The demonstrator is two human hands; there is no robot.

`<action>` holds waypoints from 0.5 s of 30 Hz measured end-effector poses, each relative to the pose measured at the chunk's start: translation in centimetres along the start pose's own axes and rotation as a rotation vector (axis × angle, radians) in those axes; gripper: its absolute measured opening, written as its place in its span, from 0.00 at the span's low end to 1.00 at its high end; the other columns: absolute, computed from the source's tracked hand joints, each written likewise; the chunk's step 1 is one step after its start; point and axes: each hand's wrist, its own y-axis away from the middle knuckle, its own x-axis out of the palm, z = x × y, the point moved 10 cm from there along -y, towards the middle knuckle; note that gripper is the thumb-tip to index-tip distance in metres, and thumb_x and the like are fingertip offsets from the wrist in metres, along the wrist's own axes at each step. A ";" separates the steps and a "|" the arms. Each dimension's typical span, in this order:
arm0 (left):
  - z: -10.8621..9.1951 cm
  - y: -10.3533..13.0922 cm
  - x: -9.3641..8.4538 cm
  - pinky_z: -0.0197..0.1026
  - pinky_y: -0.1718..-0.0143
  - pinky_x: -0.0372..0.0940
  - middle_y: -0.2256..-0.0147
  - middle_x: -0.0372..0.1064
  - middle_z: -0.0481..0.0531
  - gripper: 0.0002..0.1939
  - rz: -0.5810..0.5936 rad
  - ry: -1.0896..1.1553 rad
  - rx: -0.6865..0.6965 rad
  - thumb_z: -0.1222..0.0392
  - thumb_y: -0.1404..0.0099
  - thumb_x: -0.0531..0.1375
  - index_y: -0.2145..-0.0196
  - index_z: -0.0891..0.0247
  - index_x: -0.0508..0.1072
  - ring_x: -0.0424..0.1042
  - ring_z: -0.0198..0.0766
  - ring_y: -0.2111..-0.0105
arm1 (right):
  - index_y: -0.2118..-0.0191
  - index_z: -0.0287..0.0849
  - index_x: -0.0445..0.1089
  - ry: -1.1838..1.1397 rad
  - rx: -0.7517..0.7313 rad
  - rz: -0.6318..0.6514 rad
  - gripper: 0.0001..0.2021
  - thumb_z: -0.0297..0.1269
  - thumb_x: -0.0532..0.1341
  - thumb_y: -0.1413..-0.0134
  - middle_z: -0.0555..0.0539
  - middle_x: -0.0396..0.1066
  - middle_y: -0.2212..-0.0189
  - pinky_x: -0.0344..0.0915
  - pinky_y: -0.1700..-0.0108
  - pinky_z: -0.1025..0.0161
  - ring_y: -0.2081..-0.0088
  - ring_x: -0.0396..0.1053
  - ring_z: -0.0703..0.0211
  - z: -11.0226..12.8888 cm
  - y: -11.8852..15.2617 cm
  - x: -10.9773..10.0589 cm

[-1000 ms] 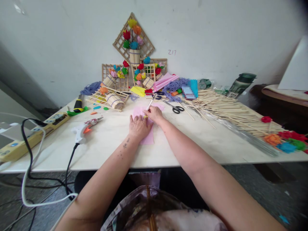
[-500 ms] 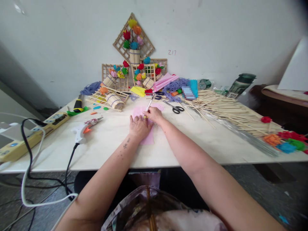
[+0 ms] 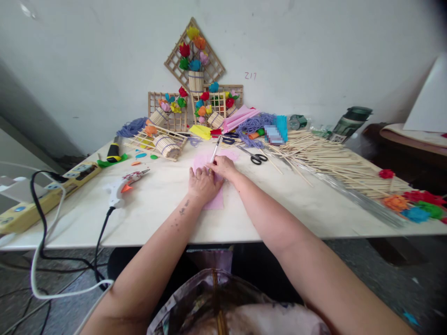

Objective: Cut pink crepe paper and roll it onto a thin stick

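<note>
A sheet of pink paper [image 3: 213, 203] lies on the white table in front of me. My left hand [image 3: 204, 184] rests flat on it with the fingers stretched forward, pressing it down. Held in my right hand [image 3: 223, 166] is a white pen [image 3: 215, 150], its upper end slanting up and away. The pen's lower end is hidden by my fingers, close to my left fingertips. Black-handled scissors [image 3: 258, 159] lie a little to the right of the pink paper.
To the left are a white hot glue gun [image 3: 118, 190], a yellow power strip [image 3: 52, 197] and cords. Many thin wooden sticks [image 3: 335, 163] cover the right side. Stick lattices with paper flowers [image 3: 194, 56] stand at the back. Purple yarn [image 3: 258, 123] lies before the wall.
The pen has tilted slightly and its top has shifted a little left with my right hand. My left hand stays nearly in place on the pink paper.
</note>
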 end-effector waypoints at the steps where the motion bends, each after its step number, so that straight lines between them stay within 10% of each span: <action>1: 0.0 0.0 0.0 0.58 0.43 0.38 0.46 0.59 0.63 0.33 0.002 0.000 0.000 0.43 0.37 0.39 0.43 0.69 0.57 0.55 0.51 0.46 | 0.61 0.43 0.71 0.005 -0.003 -0.002 0.21 0.54 0.51 0.48 0.44 0.74 0.64 0.61 0.63 0.66 0.61 0.70 0.57 0.1 0.0 0.0; 15: 0.0 0.0 0.0 0.59 0.43 0.37 0.45 0.57 0.65 0.34 0.038 0.025 -0.005 0.43 0.37 0.39 0.43 0.71 0.57 0.54 0.52 0.46 | 0.61 0.44 0.71 0.007 0.022 -0.033 0.20 0.53 0.52 0.47 0.45 0.74 0.64 0.61 0.64 0.66 0.62 0.70 0.57 -0.1 -0.1 0.0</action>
